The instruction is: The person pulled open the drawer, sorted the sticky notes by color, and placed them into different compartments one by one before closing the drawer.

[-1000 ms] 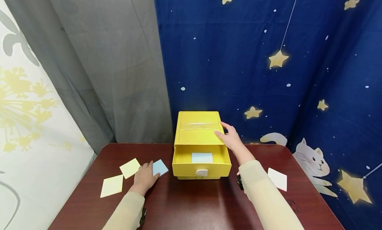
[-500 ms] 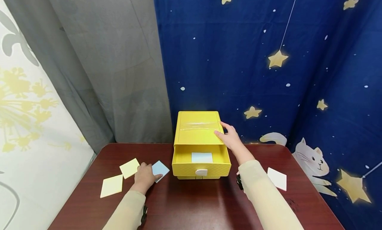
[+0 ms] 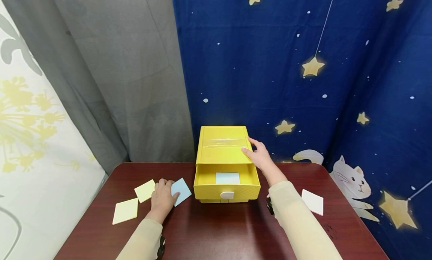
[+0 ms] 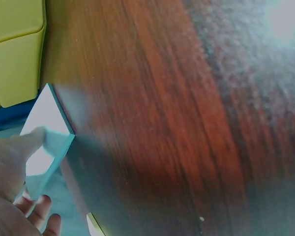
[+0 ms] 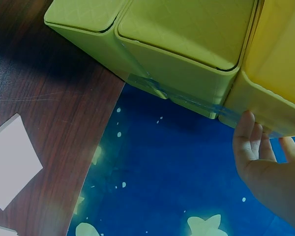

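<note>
On the left of the table, my left hand (image 3: 162, 200) pinches a light blue sticky note pad (image 3: 182, 192). In the left wrist view its thumb lies on the pad (image 4: 45, 115), which is tilted up at one edge, with other fingers beneath. A yellow drawer box (image 3: 224, 134) stands at the back middle, its top drawer (image 3: 209, 192) pulled out. Inside that drawer lies another pale blue pad (image 3: 227, 178). My right hand (image 3: 261, 157) rests on the box's right edge, thumb on top; the right wrist view shows extended fingers (image 5: 244, 132) against the side.
Two pale yellow pads, one nearer the back (image 3: 145, 190) and one nearer the front (image 3: 125, 211), lie left of my left hand. A white pad (image 3: 312, 202) lies on the right of the dark red table (image 3: 233, 233). Curtains (image 3: 236, 65) hang behind.
The blue pad has turned and lifted a little at its edge as my left fingers took hold of it. My right hand stays on the box.
</note>
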### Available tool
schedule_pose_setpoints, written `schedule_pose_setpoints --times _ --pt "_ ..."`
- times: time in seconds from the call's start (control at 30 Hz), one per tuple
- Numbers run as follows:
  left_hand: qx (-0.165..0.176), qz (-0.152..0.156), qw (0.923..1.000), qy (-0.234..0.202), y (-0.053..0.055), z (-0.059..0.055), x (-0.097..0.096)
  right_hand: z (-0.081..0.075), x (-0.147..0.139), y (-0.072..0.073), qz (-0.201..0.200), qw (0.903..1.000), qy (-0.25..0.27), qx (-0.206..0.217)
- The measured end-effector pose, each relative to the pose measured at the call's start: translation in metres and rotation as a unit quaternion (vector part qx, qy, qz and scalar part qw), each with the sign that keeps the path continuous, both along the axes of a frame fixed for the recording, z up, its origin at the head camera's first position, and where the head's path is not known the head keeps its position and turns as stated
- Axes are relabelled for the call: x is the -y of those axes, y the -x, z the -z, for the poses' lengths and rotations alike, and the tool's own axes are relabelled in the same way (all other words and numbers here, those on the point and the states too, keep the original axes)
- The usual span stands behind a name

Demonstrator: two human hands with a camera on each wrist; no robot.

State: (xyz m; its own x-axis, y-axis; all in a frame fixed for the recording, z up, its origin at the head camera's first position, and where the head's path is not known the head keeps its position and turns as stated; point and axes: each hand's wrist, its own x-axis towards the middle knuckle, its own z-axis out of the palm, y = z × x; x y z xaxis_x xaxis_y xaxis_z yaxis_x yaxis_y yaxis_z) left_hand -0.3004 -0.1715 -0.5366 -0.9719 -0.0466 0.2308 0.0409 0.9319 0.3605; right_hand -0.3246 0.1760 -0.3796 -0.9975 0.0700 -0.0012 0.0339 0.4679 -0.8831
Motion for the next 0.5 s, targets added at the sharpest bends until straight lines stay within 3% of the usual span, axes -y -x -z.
schedule_pose_setpoints --times 0.5 --pt "-0.065 0.009 0.9978 -0.009 -0.014 -0.004 0.008 0.001 0.0 0.001 0.001 1.0 -0.005 0.007"
